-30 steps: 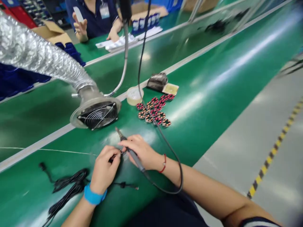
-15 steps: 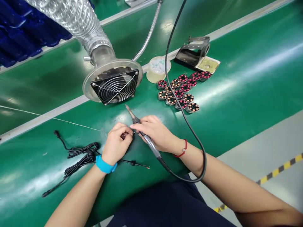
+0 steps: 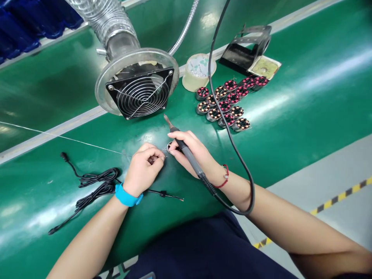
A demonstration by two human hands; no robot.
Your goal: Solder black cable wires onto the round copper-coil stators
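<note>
My left hand [image 3: 147, 164] is closed in a pinch on a thin solder wire [image 3: 87, 142], which runs in from the left edge; a short end pokes out past the fingertips. My right hand [image 3: 195, 153] grips a soldering iron [image 3: 190, 157], its tip pointing up and left towards the fan. Under the right fingertips a small round wound stator [image 3: 169, 147] shows in part, the rest of it covered by the fingers. Black cables [image 3: 97, 190] lie bundled beside my left wrist, one stripped end passing under it.
A fume extractor fan [image 3: 142, 95] hangs ahead of my hands. Several wound stators [image 3: 225, 105] stand in a group at the right, near a tape roll [image 3: 199, 73] and an iron stand [image 3: 244, 54]. The iron's black cord [image 3: 229, 135] loops over my right forearm.
My right fingers have shifted on the iron and now reach to the stator, which has come into sight. The iron's tip has moved right relative to the fan. The view has shifted slightly.
</note>
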